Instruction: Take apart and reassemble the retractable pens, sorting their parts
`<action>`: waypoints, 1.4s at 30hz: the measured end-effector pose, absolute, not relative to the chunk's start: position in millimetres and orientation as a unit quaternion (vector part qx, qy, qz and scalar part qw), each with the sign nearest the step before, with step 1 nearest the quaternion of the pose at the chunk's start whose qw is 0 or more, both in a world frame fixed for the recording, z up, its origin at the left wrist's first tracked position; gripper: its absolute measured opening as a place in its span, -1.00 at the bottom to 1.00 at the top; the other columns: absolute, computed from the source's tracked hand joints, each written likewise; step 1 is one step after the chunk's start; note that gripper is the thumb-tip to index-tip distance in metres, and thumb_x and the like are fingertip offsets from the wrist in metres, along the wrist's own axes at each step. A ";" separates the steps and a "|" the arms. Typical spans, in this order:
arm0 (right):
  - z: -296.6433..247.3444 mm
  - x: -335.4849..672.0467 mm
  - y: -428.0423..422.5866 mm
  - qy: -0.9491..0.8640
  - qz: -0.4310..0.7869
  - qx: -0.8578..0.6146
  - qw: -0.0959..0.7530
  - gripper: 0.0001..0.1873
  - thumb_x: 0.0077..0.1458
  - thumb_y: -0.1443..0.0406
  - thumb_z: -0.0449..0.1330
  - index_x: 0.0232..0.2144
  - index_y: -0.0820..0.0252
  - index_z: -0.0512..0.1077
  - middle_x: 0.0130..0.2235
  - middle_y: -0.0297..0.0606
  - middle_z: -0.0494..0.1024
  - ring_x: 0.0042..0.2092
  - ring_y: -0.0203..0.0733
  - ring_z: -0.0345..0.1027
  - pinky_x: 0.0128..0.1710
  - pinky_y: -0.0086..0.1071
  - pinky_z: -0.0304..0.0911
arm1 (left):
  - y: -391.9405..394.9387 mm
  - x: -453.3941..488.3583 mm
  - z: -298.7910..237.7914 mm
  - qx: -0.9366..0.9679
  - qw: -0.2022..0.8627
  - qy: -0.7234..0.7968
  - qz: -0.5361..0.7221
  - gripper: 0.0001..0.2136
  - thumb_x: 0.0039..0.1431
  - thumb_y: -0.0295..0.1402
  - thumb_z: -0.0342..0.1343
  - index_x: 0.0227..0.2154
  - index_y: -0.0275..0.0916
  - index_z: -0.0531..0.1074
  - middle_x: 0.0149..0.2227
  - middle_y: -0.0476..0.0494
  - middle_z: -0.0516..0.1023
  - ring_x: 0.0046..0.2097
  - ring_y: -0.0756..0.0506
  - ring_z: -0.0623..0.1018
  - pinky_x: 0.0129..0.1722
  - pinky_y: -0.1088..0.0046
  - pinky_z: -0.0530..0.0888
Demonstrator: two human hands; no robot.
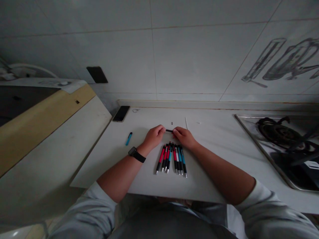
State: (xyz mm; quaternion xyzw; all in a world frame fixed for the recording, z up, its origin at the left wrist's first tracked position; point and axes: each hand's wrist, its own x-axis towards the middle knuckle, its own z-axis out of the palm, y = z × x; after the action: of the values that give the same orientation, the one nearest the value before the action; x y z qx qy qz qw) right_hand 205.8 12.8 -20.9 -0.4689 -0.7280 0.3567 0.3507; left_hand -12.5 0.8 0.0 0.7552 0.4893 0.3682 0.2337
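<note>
Landmark = row of pens, side by side on the worktop, tips toward the person.

Far up-left of the row: phone, flat, near the wall. Left of the row, well apart: a loose blue pen part.

Just above the row's left end: left hand, watch on the wrist, fingers curled, pinching one end of a dark pen part. That part sits just above the row's middle, held roughly level btwn both hands; can't tell if it clears the worktop. Right hand, above the row's right end, is closed on the other end.

Up-right of the row: thin white rod. Far right: stove.

Doing it well, imo: fingertips only, force straight along the part's axis — no bending — and stay low over the worktop, so any small bit that slips lands near the row, not off the edge.
</note>
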 end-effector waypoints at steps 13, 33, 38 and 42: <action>-22.4 204.0 13.3 -0.735 0.342 -0.459 0.363 -0.75 0.19 0.12 0.20 -0.16 0.11 0.42 -0.36 -0.36 0.53 -0.38 -0.25 0.33 -0.34 -0.38 0.20 | 0.5 -11.0 -1.6 0.755 0.235 0.502 0.351 -0.72 0.41 -0.20 -0.06 -0.39 -0.20 0.38 -0.45 0.01 0.42 -0.37 -0.02 0.38 -0.34 0.47 0.25; -24.5 195.6 17.1 -0.722 0.382 -0.425 0.390 -0.79 0.14 0.13 0.22 -0.26 0.12 0.47 -0.37 -0.34 0.50 -0.37 -0.25 0.28 -0.31 -0.36 0.22 | 80.9 -127.8 47.1 0.763 -0.042 0.641 0.075 -0.76 0.32 -0.36 0.03 -0.22 -0.18 0.63 -0.10 -0.24 0.62 -0.09 -0.21 0.53 -0.10 0.28 0.38; -28.8 196.1 19.2 -0.724 0.385 -0.420 0.389 -0.80 0.13 0.16 0.22 -0.24 0.13 0.48 -0.31 -0.31 0.54 -0.34 -0.25 0.31 -0.28 -0.35 0.24 | 96.9 -136.2 35.5 0.766 -0.032 0.642 0.020 -0.75 0.27 -0.44 0.05 -0.17 -0.20 0.65 -0.04 -0.28 0.61 -0.05 -0.24 0.53 -0.08 0.26 0.39; -29.4 195.7 18.9 -0.717 0.397 -0.416 0.395 -0.77 0.13 0.15 0.21 -0.21 0.14 0.50 -0.31 -0.30 0.54 -0.34 -0.25 0.31 -0.29 -0.36 0.25 | 99.3 -136.2 27.9 0.769 -0.038 0.638 -0.015 -0.73 0.25 -0.43 0.05 -0.16 -0.21 0.66 -0.05 -0.29 0.62 -0.06 -0.25 0.54 -0.10 0.26 0.39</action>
State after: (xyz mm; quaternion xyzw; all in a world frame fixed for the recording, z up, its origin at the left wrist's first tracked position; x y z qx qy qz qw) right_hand 195.7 18.9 -29.4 -0.4155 -0.7171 0.3967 0.3947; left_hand -136.2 99.3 27.9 0.7689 0.6380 -0.0149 -0.0381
